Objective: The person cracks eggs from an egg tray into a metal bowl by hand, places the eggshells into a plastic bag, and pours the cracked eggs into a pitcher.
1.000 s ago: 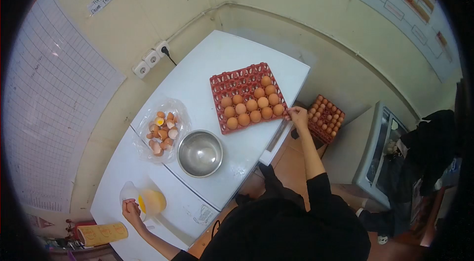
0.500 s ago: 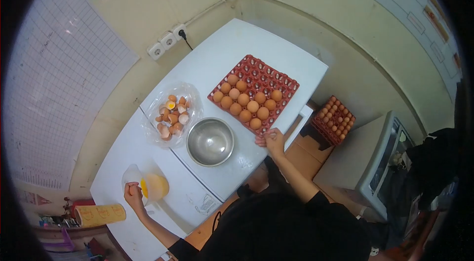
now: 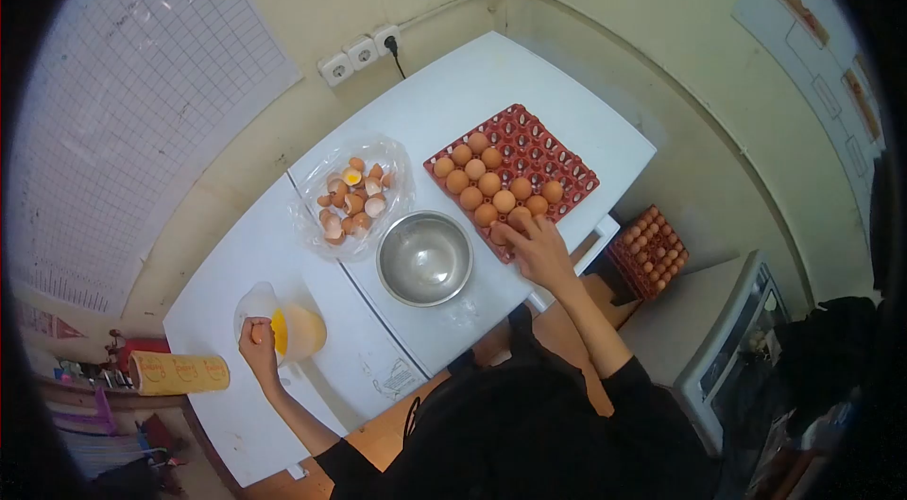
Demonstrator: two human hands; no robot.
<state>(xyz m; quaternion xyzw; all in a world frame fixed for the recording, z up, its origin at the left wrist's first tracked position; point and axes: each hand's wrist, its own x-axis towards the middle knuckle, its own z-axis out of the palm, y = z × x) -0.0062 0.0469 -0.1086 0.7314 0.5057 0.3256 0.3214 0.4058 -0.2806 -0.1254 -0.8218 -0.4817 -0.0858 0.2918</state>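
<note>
My left hand (image 3: 257,341) is closed at the left, its fingers curled round a small orange-brown thing too hidden to name. Right beside it stands a clear plastic jug (image 3: 304,330) with yellow liquid. Over the near corner of the red egg tray (image 3: 576,181), my right hand (image 3: 540,250) has its fingers spread, with the fingertips at the nearest brown eggs; no egg is lifted. Several eggs (image 3: 489,183) sit in the tray's left and near part. Left of the tray is a steel bowl (image 3: 425,259). Cracked shells (image 3: 352,202) lie on a clear plastic bag (image 3: 402,169).
All of this is on a white surface (image 3: 444,103). A yellow-wrapped roll (image 3: 179,373) lies at its left edge. More eggs stand in a lower tray (image 3: 652,254) at the right, beside a grey appliance (image 3: 709,311). A plug sits in the wall sockets (image 3: 362,53).
My right hand has moved from the tray's near edge up over the nearest eggs, and its fingers have spread. My left hand stays by the jug. The view has shifted slightly.
</note>
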